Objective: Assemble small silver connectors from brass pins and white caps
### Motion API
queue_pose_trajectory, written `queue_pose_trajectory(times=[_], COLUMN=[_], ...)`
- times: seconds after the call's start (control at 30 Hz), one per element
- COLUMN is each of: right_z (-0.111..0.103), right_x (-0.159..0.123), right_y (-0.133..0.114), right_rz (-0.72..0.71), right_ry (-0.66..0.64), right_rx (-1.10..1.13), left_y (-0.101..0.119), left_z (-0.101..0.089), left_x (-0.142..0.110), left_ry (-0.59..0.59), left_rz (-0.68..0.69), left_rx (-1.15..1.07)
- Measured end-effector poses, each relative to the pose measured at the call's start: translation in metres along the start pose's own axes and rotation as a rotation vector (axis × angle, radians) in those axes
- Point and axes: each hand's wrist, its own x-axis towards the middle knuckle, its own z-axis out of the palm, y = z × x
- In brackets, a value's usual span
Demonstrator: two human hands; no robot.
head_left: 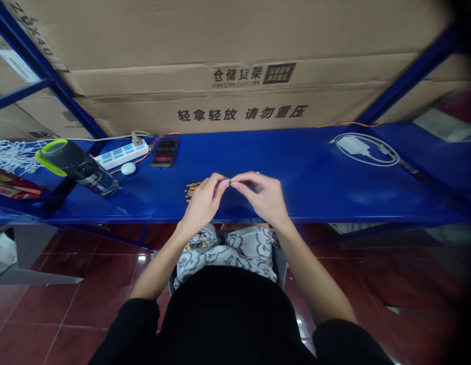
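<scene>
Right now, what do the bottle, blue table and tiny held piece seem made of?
Bottle: probably dark plastic, glossy, apparently see-through near the base.
Blue table: likely painted metal, smooth with soft reflections.
Tiny held piece: shows too small to tell.

Carton [239, 56] at twelve o'clock reads "仓储货架" above "轻拿轻放 请勿重压", printed black. At ten o'clock, cardboard bears a mark [32, 29] ending "X40" (leading characters unclear). Bottle [83, 170], nine o'clock: lettering illegible.
</scene>
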Motion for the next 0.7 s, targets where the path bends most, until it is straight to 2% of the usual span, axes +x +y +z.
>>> queue_pose_trajectory(times=[0.23,0.37,0.7], right_z=[-0.005,-0.001,0.017], right_x=[-0.002,-0.003,-0.006], right_y=[-0.008,-0.008,-0.007], right_rz=[0.035,0.035,0.135], right_ry=[-0.018,-0.003,0.14], right_rx=[0.129,0.203,0.389], left_y=[0.003,0.001,0.001], left_z=[0.003,0.006,0.008], left_x=[-0.003,-0.003,-0.003], left_ry=[-0.001,0.04,0.145], left_rz=[0.001,0.022,0.045], left_rx=[-0.117,-0.125,-0.177])
